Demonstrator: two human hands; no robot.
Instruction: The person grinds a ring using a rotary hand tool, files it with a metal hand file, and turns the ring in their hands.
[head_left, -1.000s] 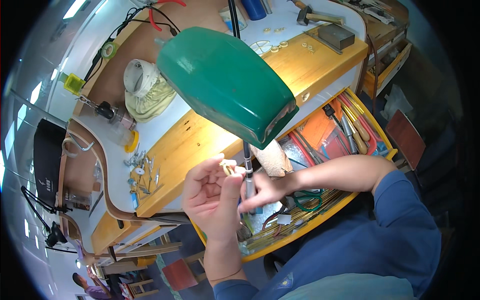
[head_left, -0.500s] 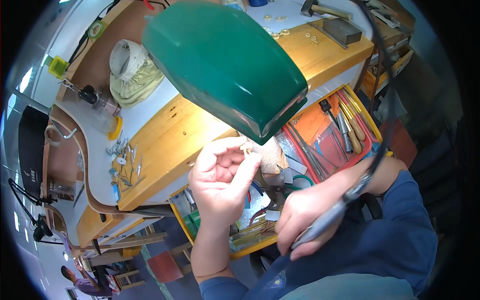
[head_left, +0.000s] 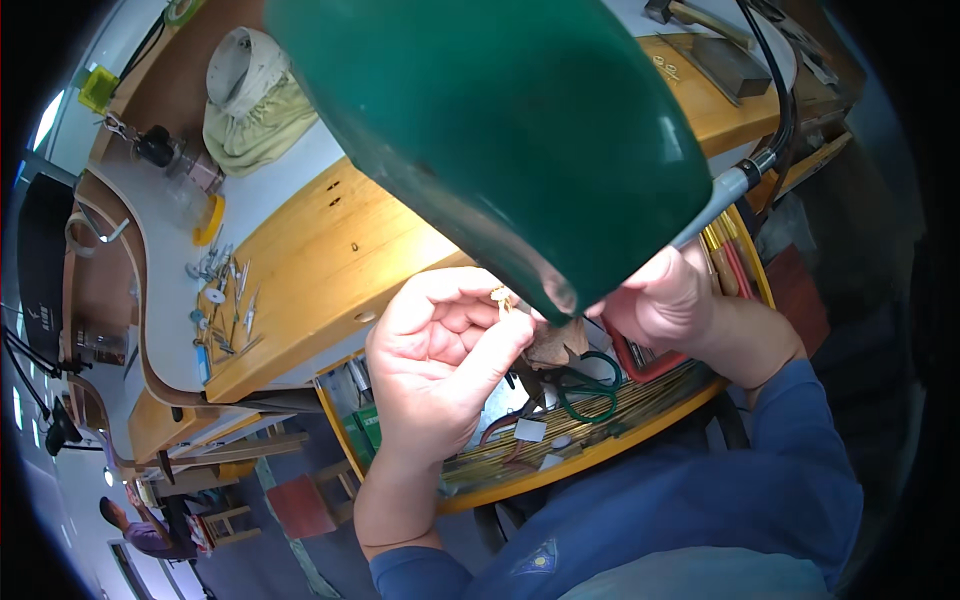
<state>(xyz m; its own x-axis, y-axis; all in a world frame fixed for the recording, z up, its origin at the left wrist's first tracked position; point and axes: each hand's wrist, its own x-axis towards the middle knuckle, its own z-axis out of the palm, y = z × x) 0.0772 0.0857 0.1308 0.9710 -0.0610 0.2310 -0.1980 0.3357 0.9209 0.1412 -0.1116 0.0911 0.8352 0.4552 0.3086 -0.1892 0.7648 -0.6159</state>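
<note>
The left hand (head_left: 440,360) sits just below centre, palm up, thumb and fingertips pinched on a small gold-coloured piece (head_left: 499,296) held at its one o'clock, right under the lip of the green lamp shade (head_left: 520,130). At three o'clock from it the right hand (head_left: 665,300) is closed around a grey rotary handpiece (head_left: 722,195), whose black hose (head_left: 775,90) climbs toward one o'clock; the tool's tip is hidden behind the shade.

Below the hands, at six o'clock, a yellow-rimmed drawer tray (head_left: 600,455) holds green-handled scissors (head_left: 585,385), a small white square, loose scraps and rows of thin rods along its front. Red-handled tools (head_left: 735,270) lie in its right end, at three o'clock.

The wooden bench top (head_left: 320,270) spreads toward ten o'clock. Beyond it, at nine o'clock, small metal burs and bits (head_left: 225,300) lie scattered on a white surface. At eleven o'clock rests a crumpled cloth (head_left: 250,100).
</note>
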